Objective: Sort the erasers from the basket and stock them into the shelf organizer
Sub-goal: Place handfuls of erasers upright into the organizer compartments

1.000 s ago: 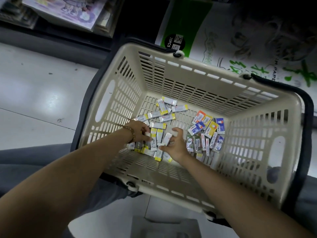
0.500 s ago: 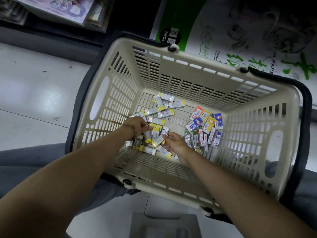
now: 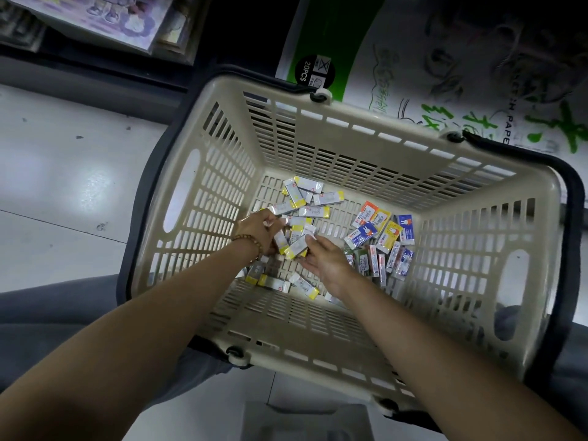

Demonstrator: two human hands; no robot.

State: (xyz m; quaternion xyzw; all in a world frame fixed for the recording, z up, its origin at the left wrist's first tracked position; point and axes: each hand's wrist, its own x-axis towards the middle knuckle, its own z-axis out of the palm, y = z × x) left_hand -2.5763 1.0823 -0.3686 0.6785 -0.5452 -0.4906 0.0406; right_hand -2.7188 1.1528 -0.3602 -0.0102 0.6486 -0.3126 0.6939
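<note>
Now, both hands are down in the basket (image 3: 359, 116), which sits tilted across my lap w/ its far rim against a paper pack (image 3: 445, 74) printed in green.

Erasers: all on the basket btm, two loose groups.
- yellow-white erasers (image 3: 313, 211): scattered at the left-ctr of the btm, some overlapping, a few more near the front wall under my wrists.
- coloured erasers (image 3: 381, 230): right of ctr, apart from the yellow-white lot; orange, yellow and blue sleeves w/ a rabbit print. Just in front of them is a row of narrower ones standing on edge, print too small to read.

Left hand (image 3: 257, 232): fingers curled in, gripping a small bunch of yellow-white erasers; one stands nearly upright in the grip. How many are in the bunch I cannot tell. Bead bracelet (image 3: 248, 243) on that wrist.

Right hand (image 3: 324, 262): palm turned partly up, fingertips (image 3: 310, 237) pinching one yellow-white eraser (image 3: 297, 248) that lies tilted btwn the two hands, touching the left hand's bunch.

Surroundings: dark handles (image 3: 572, 249) folded down outside the rim on both sides. Pale tiled floor (image 3: 63, 186) to the left. Books (image 3: 95, 20) on a low shelf at upper left. Grey trouser leg (image 3: 47, 313) under the left forearm.
</note>
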